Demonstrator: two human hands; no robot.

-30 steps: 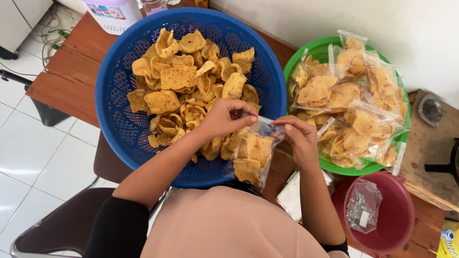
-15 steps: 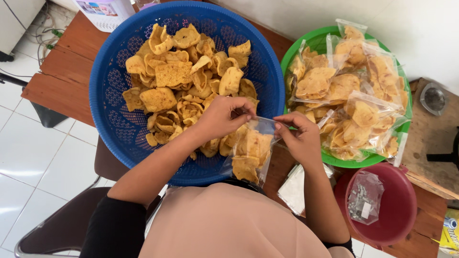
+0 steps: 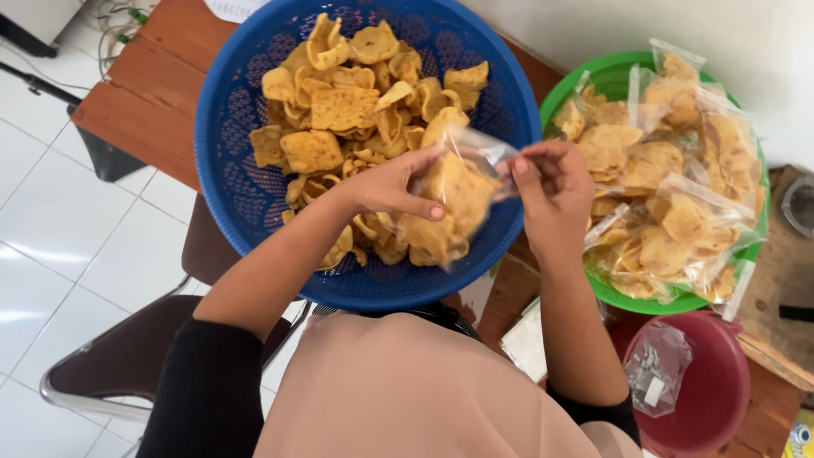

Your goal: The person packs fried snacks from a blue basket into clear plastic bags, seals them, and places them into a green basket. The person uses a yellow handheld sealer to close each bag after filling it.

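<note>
Left hand (image 3: 386, 185) pinching one side of a clear plastic bag of yellow crackers (image 3: 449, 208), right hand (image 3: 551, 191) pinching the bag's top corner, fingers closed on the film. Bag held over the near right rim of the round blue plastic basket (image 3: 229, 153) of loose crackers; green plastic basket (image 3: 610, 76) of filled bags just beside, red plastic bowl (image 3: 721, 399) near the wooden table's near right corner

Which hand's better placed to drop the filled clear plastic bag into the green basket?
Right hand, probably: it pinches the clear plastic bag of crackers on the side nearest the green basket; left hand sits over the blue basket.
</note>
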